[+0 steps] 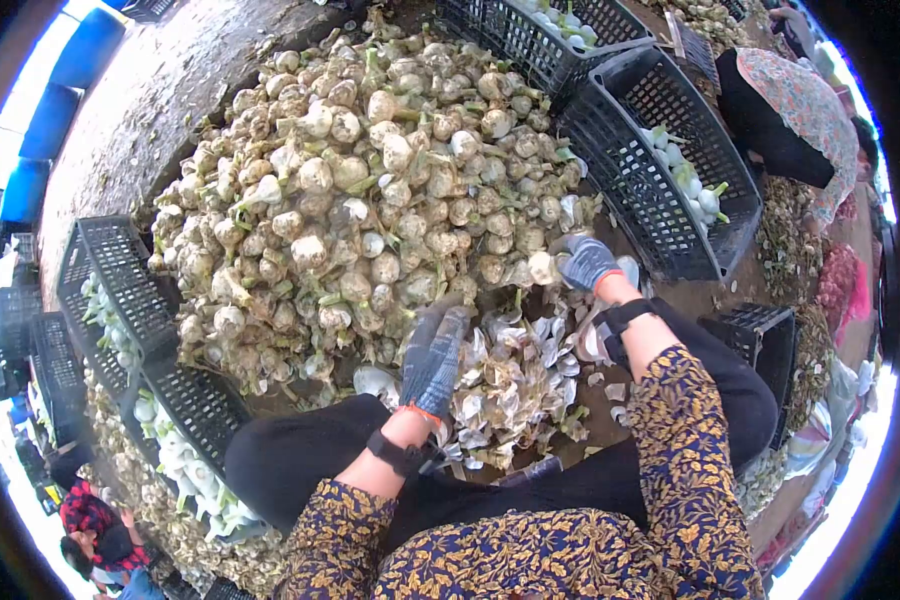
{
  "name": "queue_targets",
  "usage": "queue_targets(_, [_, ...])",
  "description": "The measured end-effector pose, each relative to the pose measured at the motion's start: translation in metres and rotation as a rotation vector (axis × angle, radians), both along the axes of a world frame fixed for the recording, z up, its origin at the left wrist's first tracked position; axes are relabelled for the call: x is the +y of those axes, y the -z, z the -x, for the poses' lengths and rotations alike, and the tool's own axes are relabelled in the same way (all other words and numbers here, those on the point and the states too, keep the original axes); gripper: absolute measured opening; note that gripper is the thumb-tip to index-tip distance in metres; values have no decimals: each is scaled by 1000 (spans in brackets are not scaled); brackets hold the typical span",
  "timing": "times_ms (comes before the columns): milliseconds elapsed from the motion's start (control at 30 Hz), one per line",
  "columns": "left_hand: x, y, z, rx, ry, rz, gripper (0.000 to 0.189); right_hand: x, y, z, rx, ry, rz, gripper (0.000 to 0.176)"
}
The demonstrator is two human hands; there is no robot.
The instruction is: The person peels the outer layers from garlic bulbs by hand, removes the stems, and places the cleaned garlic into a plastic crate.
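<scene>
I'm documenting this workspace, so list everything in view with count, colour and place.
garlic heap: one, brownish, centre
garlic skins: many, whitish, below the heap
crates: several, black, both sides
cleaned bulbs: many, white and green, in crates
barrels: at least three, blue, upper left
mesh sacks: count unclear, reddish, right
other people: at least two, patterned clothes, upper right, lower left
legs: two, black, flanking the skins
left hand: one, grey glove, at heap's edge
right hand: one, grey glove, at a bulb

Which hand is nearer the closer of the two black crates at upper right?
Right. The right hand is just left of the black crate; the left hand is farther left, by the bulb pile's lower edge.
</scene>
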State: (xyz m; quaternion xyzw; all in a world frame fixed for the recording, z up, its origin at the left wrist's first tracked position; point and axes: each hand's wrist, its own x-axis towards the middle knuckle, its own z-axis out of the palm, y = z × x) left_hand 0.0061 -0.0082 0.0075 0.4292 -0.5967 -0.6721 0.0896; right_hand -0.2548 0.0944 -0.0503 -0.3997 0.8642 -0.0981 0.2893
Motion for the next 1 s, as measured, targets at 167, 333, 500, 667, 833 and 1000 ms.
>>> queue_targets(167, [3, -20, 0, 86, 19, 170, 49, -20, -100, -42, -534, -124, 86, 26])
queue_targets(333, [-1, 13, -2, 332, -29, -453, 38, -19, -127, -93, -1120, 92, 335, 35])
queue_targets(500, [-5, -3, -15, 195, 130, 582, 27, -15, -111, -137, -552, 190, 626, 43])
queue_targets(667, [3, -21, -13, 318, -175, 493, 19, -7, -123, -152, -288, 365, 503, 32])
queue_targets(833, [6, -14, -13, 347, -214, 296, 20, 10, -123, -157, -497, 389, 567, 29])
queue_targets(1000, [2, -4, -17, 351, -160, 314, 23, 32, -142, -158, -860, 428, 594, 25])
